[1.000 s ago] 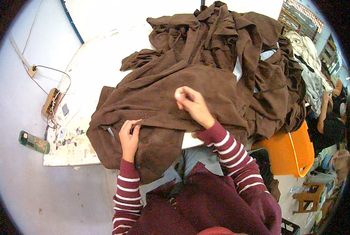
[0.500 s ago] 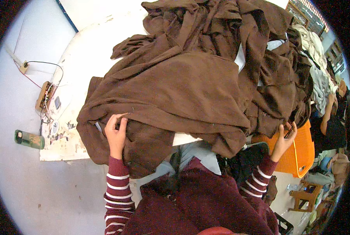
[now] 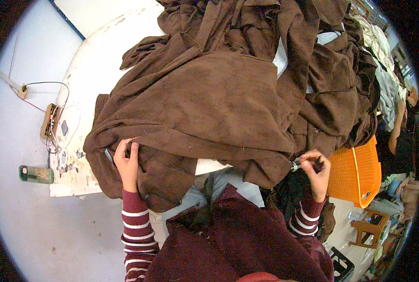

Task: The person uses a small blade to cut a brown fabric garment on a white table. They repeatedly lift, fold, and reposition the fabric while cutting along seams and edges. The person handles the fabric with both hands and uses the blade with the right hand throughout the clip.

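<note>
A large brown fabric garment (image 3: 219, 98) lies heaped and partly spread over the table, its near edge hanging over the front. My left hand (image 3: 127, 164) is closed at a fold near its left end, thumb and forefinger pinching the cloth. Beside that hand a small pale blue patch (image 3: 108, 155) shows in the fabric. My right hand (image 3: 316, 174) is off the cloth, just past its near right corner. Its fingers curl round a small dark object (image 3: 318, 165), mostly hidden, whose kind I cannot make out.
The white table (image 3: 73, 176) has a worn, peeling left end with wires and a brown power box (image 3: 49, 122). A green phone-like case (image 3: 36, 174) sits at its edge. At right are an orange plastic basket (image 3: 355, 176), a brown stool (image 3: 370, 229) and another person's arm (image 3: 397, 127).
My right hand has moved left and slightly down, away from the basket toward the garment's near right corner. The left hand keeps its pinch; the whole view has shifted a little.
</note>
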`<state>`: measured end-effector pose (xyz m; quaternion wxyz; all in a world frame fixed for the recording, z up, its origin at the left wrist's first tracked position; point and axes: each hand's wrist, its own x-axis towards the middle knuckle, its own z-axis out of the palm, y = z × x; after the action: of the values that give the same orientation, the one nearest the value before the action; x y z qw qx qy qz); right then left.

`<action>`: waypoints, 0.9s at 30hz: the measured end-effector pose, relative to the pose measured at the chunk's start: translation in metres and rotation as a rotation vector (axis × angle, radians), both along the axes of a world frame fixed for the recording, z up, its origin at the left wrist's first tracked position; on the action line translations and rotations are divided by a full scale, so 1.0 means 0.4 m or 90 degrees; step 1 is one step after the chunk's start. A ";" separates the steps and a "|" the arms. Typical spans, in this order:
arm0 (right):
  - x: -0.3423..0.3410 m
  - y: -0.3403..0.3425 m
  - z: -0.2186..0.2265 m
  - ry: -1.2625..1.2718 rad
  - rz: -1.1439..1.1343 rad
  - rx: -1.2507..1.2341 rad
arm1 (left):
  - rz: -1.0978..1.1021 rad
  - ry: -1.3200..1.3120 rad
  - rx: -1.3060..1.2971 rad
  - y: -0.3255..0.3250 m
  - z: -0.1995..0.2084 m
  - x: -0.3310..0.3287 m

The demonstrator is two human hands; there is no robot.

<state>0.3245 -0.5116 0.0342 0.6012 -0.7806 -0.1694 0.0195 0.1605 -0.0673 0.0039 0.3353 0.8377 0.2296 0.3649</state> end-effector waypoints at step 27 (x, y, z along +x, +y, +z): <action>0.151 -0.064 0.402 -0.544 -0.201 -0.119 | 0.057 -0.115 0.161 0.127 0.412 -0.168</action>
<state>0.3849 -0.5371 0.1949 0.4006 -0.7857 -0.2785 -0.3803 0.0934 -0.0166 0.1687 0.2299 0.8261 0.1876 0.4790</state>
